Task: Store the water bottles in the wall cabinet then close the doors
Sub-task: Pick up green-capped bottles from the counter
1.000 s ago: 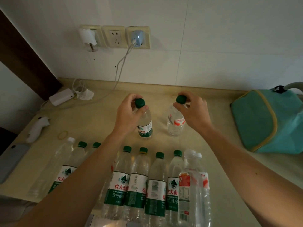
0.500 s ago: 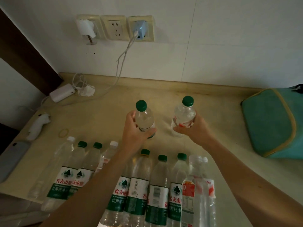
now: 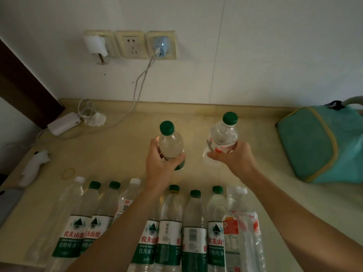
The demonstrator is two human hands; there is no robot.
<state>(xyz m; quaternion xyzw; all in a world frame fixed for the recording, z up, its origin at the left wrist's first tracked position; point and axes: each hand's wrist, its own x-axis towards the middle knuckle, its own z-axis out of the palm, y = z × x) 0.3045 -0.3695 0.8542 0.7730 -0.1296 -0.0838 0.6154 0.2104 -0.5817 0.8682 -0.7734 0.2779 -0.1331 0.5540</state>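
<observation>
Two small bottles, one [image 3: 170,143] in left grip [image 3: 160,165], one [image 3: 222,142] in right [image 3: 234,160].

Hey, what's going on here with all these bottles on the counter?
A person is holding a small green-capped water bottle in each hand: the left hand grips the green-label bottle, the right hand the red-label bottle. Both look lifted above the beige counter. A row of larger bottles waits along the near edge. No cabinet is in view, so nothing is visibly stored yet.
</observation>
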